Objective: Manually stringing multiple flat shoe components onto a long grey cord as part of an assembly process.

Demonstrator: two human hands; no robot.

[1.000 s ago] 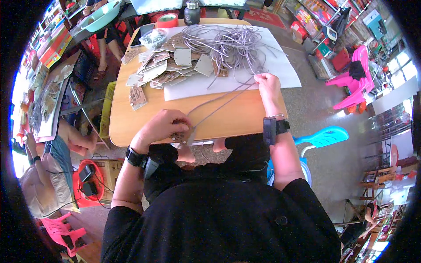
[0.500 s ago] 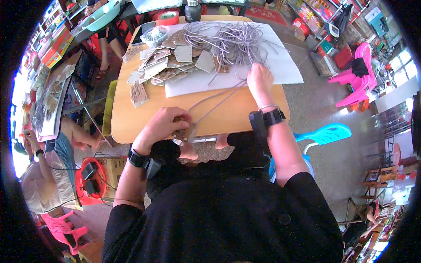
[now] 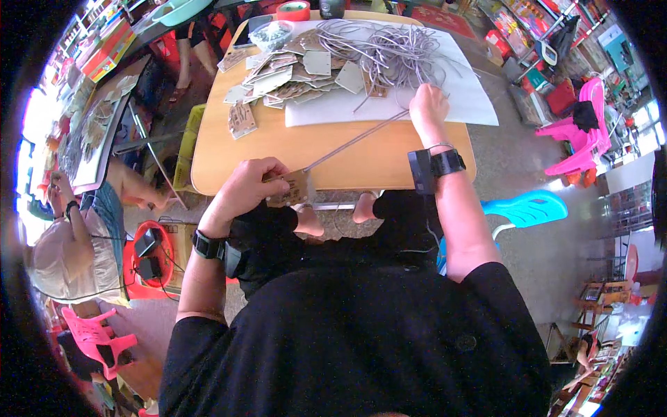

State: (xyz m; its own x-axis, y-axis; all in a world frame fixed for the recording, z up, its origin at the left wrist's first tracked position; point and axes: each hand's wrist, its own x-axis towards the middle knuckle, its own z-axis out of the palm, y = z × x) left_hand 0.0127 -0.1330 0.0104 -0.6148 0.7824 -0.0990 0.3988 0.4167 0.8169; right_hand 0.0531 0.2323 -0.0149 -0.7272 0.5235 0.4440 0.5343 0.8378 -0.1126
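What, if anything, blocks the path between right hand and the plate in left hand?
Nothing visible. Grey cord strands run straight from the brown plate in the left hand to the right hand, over the table and white sheet. The plate pile and cord tangle lie beyond.

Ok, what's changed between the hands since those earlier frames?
The left hand has moved left and toward the body, farther from the right hand; the gray cord's two strands, spread before, now run straight, close together. Nothing visibly let go: left still holds the brown plate, right the cord. The plate pile and cord tangle stayed put.
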